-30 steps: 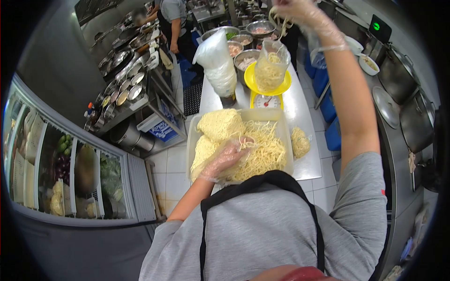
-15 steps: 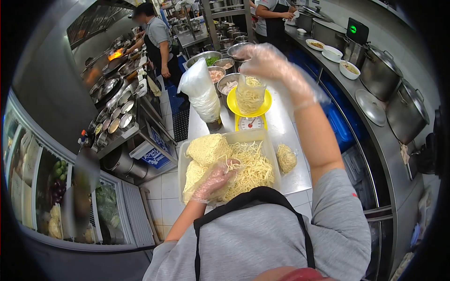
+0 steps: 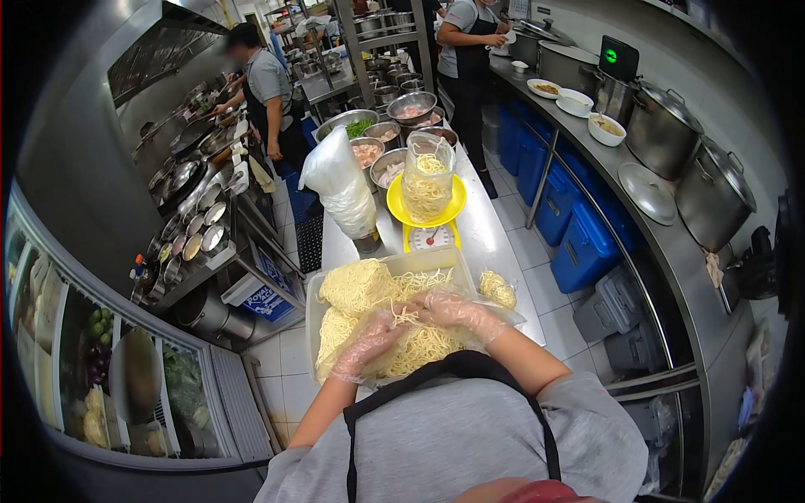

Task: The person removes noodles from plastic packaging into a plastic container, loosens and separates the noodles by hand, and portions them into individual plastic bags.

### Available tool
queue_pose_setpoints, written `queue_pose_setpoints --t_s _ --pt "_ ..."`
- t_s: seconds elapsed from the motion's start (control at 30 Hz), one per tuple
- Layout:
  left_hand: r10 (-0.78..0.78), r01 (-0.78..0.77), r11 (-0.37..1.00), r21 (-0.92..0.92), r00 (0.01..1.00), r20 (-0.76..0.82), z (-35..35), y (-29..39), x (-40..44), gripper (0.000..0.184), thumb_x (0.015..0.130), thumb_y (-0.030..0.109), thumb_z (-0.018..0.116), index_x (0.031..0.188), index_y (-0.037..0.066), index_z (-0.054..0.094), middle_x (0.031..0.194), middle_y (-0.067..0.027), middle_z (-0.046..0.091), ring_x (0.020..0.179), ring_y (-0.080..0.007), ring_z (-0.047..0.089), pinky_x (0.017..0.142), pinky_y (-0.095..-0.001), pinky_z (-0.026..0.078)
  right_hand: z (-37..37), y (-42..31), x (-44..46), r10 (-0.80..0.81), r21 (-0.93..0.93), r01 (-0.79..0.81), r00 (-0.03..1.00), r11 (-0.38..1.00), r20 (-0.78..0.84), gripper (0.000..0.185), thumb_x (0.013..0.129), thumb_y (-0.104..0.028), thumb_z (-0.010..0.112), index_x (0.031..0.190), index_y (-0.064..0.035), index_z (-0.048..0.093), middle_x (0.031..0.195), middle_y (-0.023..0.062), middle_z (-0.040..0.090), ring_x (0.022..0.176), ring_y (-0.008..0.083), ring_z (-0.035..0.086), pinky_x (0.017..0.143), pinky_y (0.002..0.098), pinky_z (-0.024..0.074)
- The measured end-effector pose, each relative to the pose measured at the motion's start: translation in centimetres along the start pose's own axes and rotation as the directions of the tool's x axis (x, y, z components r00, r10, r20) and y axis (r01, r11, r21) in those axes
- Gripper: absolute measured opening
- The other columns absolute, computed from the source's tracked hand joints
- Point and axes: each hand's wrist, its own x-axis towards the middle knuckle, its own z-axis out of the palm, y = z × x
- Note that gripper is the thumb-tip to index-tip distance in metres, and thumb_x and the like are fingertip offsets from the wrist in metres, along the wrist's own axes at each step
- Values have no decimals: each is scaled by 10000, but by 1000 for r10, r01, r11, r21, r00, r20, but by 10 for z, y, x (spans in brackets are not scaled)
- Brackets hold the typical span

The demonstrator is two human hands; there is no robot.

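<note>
My left hand (image 3: 375, 339), in a clear plastic glove, is closed on some yellow noodles (image 3: 407, 317) above a plastic tub (image 3: 313, 295). Close beside it, my gloved right hand (image 3: 449, 309) has its fingers on the same strands. Loose noodles (image 3: 426, 350) lie in the tub's right part, with packed noodle blocks (image 3: 356, 285) at its left. Behind the tub, an open-topped clear bag of noodles (image 3: 426, 198) stands on the yellow pan (image 3: 459, 204) of a dial scale (image 3: 431, 238). A smaller noodle bag (image 3: 498, 288) sits right of the tub.
A stack of plastic bags (image 3: 340, 180) stands left of the scale. Metal bowls of food, one with raw meat (image 3: 366, 152), crowd behind. Co-workers stand at the stove, left (image 3: 267, 92), and the right counter (image 3: 465, 50). Large pots (image 3: 665, 130) line that counter; a glass-fronted fridge (image 3: 126, 369) is left.
My right hand has come down from beside the bag on the scale to the noodles at my left hand. The view has shifted slightly. The stove flame no longer shows.
</note>
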Motion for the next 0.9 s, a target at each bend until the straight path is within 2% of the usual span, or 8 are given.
queue_pose_setpoints --t_s 0.03,0.13,0.27,0.43,0.57,0.67,0.73,0.9 --pt "-39 39 999 30 999 3 -2 5 -1 293 866 185 591 1135 67 582 1027 -140 642 988 -259 587 884 -361 433 -1 2 1 62 104 -63 998 993 17 397 824 -233 566 1194 -92 582 1067 171 620 1017 304 587 890 413 439" --pt "-66 65 993 97 998 6 -3 9 -1 297 860 202 604 1129 78 588 1034 -154 638 990 -282 589 875 -371 438 -5 0 -1 54 32 -52 997 998 -52 432 805 -279 607 1165 -42 585 1074 179 627 1028 310 589 890 406 440" --pt "-82 75 970 232 996 20 -6 12 0 319 844 236 622 1128 95 588 1032 -180 631 985 -328 589 848 -405 449 -18 -12 -6 138 74 -137 990 988 -17 450 788 -307 636 1157 -53 589 1070 178 635 1034 313 591 894 407 442" --pt "-78 72 974 216 997 21 -3 3 -1 318 838 208 617 1145 143 570 998 -174 617 970 -316 574 870 -402 430 -6 7 -1 61 100 -55 997 993 -56 486 755 -380 673 1134 -80 614 1100 193 622 1059 328 578 908 420 433" --pt "-49 46 955 293 999 2 -4 3 -3 346 837 271 624 1145 120 575 1026 -190 627 968 -351 586 836 -433 449 1 16 4 25 52 -21 997 998 -76 482 750 -351 684 1145 -86 608 1110 192 618 1070 321 573 916 421 428" --pt "-13 14 962 272 1000 -7 -2 -5 -3 349 830 275 628 1141 125 579 1023 -194 626 953 -356 590 822 -435 453 -2 12 3 4 40 -1 997 999 -79 447 770 -320 677 1132 -69 601 1114 161 617 1070 311 569 917 403 432" --pt "-15 15 958 287 1000 -2 -2 -6 -3 355 825 275 632 1144 127 581 1021 -193 626 940 -356 594 814 -436 456 -7 5 0 102 66 -99 994 993 -33 447 772 -317 676 1131 -62 600 1106 159 620 1066 309 570 920 401 430" --pt "-11 11 966 259 1000 -2 1 -12 -3 370 815 264 643 1155 130 583 1011 -183 630 897 -357 606 788 -439 462 0 12 1 76 53 -72 994 996 -72 446 773 -311 677 1132 -58 600 1101 161 623 1058 311 576 917 400 433"
